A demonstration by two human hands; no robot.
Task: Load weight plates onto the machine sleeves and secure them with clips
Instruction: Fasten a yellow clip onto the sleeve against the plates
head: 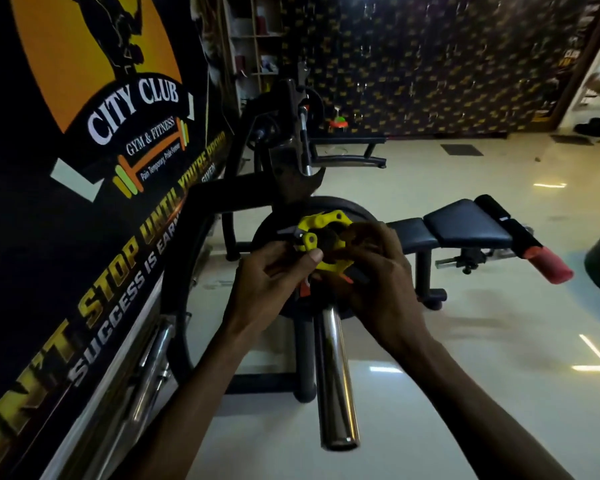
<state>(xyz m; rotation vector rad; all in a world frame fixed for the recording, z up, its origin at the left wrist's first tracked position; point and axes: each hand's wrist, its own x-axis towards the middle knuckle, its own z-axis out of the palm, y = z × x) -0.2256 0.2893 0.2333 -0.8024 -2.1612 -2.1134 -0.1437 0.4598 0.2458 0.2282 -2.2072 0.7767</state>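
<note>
A yellow collar clip [321,225] with a black lever sits at the centre of the view, held between both hands in front of a black weight plate [343,207] loaded on the machine. My left hand [271,282] pinches the clip's left side with thumb and fingers. My right hand [378,271] wraps its right side and hides part of it. A small orange piece [305,289] shows under the hands. The chrome sleeve [335,375] runs from the plate toward me, its end bare. Whether the clip is on the sleeve is hidden by the hands.
A dark wall banner [84,168] with gym lettering fills the left. A black padded bench [465,230] with an orange-tipped roller [548,265] stands to the right on the glossy floor [465,358]. Another chrome bar [149,368] lies along the wall. The machine's black frame [291,140] rises behind the plate.
</note>
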